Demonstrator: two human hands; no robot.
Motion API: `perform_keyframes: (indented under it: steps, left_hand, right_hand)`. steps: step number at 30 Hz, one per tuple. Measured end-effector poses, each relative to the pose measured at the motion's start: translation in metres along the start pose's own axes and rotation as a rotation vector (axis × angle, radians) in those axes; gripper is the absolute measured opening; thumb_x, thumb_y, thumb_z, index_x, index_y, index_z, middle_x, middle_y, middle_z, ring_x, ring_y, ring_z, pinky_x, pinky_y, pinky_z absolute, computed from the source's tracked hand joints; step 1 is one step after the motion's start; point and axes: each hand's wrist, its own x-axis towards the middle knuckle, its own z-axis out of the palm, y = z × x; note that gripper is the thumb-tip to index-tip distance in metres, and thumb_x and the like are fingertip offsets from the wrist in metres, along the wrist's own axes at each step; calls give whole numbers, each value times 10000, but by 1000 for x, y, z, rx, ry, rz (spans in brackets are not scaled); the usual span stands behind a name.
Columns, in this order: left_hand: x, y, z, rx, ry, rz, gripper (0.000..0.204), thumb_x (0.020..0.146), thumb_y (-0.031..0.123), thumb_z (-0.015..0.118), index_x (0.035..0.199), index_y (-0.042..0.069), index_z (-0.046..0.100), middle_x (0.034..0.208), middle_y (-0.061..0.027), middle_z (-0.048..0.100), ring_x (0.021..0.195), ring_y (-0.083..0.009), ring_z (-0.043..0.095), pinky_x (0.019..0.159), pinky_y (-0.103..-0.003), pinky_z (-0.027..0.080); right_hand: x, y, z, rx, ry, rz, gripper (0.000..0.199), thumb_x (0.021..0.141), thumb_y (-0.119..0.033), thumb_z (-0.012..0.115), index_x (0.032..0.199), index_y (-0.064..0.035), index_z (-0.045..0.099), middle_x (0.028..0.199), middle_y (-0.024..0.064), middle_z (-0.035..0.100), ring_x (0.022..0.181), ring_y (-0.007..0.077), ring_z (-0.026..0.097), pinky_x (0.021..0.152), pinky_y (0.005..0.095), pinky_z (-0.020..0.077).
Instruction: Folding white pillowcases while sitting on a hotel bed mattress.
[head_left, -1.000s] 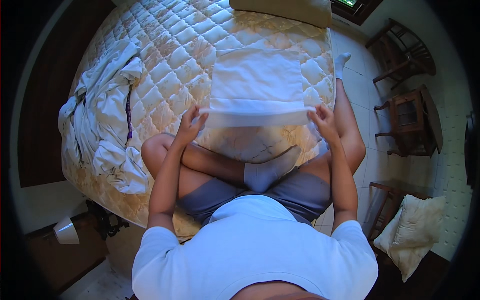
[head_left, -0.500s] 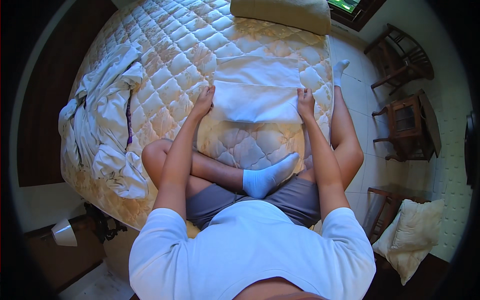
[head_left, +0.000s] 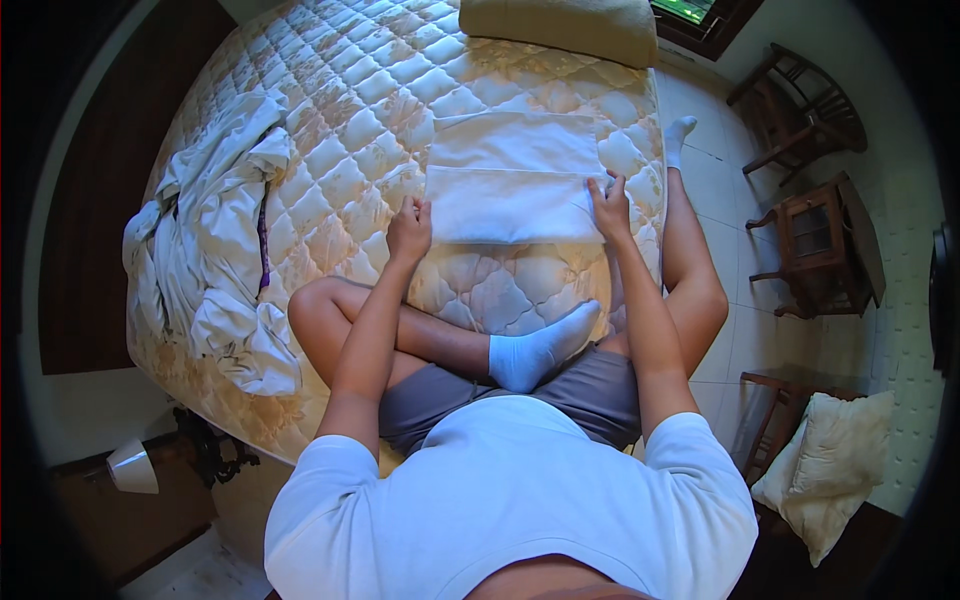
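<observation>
A white folded cloth (head_left: 515, 208), like a pillowcase, lies flat on the quilted mattress in front of me, with a straight fold edge running across its middle. My left hand (head_left: 409, 232) is at the lower part of its left edge, fingers curled and the thumb side against the fabric. At the right end of the fold edge is my right hand (head_left: 610, 205), its thumb resting on the cloth and the index finger held apart from it. The undersides of both hands are hidden.
Crumpled white sheets (head_left: 215, 230) lie on the left of the mattress (head_left: 350, 110). A rolled beige bundle (head_left: 560, 28) sits at the far edge. My bent leg and socked foot (head_left: 540, 348) are just below the cloth. Wooden furniture (head_left: 815, 245) stands at the right.
My left hand has moved down along the cloth's left edge, away from the fold corner. My right thumb and index finger have spread apart at the right corner. The cloth lies almost unchanged.
</observation>
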Motion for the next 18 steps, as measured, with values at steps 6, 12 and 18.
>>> perform_keyframes:
  steps: [6,12,18]
  left_hand:
    - [-19,31,-15,48,112,5,328,1006,374,657,1168,95,599,1242,-207,715,1060,-412,702,852,-573,519]
    - [-24,72,21,369,42,805,653,968,394,697,1542,174,477,1640,-166,411,1510,-357,395,1211,-590,312]
    - [-18,40,23,534,-179,417,943,942,743,547,1684,218,295,1770,-146,164,1642,-332,114,1282,-640,78]
  right_hand:
    - [-52,-37,-16,-410,152,-284,662,959,-451,729,1465,-98,489,1496,273,446,1312,462,515,1022,564,461]
    - [-70,-78,42,-484,-130,-747,683,986,-585,626,1578,-269,495,1694,189,330,1575,414,259,1243,649,160]
    - [-38,-34,34,-738,-367,-478,875,978,-773,439,1691,-290,285,1789,132,89,1648,365,26,1263,671,-62]
